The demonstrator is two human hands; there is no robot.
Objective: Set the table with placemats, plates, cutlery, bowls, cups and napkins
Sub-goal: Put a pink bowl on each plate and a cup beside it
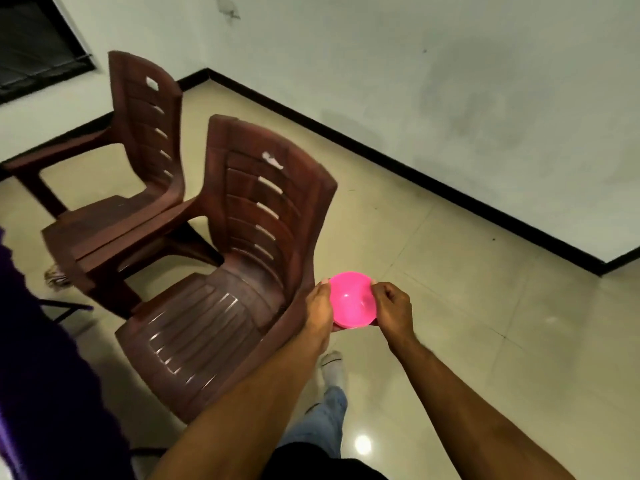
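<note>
A bright pink plastic bowl [351, 301] is held in the air over the floor, just right of a chair's edge, its hollow facing up toward me. My left hand [320, 311] grips its left rim and underside. My right hand [393, 306] pinches its right rim. The bowl looks empty. No table, placemats, plates, cutlery, cups or napkins are in view.
Two dark brown plastic chairs stand to the left, the near chair [221, 296] and the far chair [128, 188]. A purple cloth [41, 375] fills the lower left edge. Beige floor tiles [485, 323] stretch right to a white wall with a black skirting [415, 171]. My socked foot [333, 367] is below the bowl.
</note>
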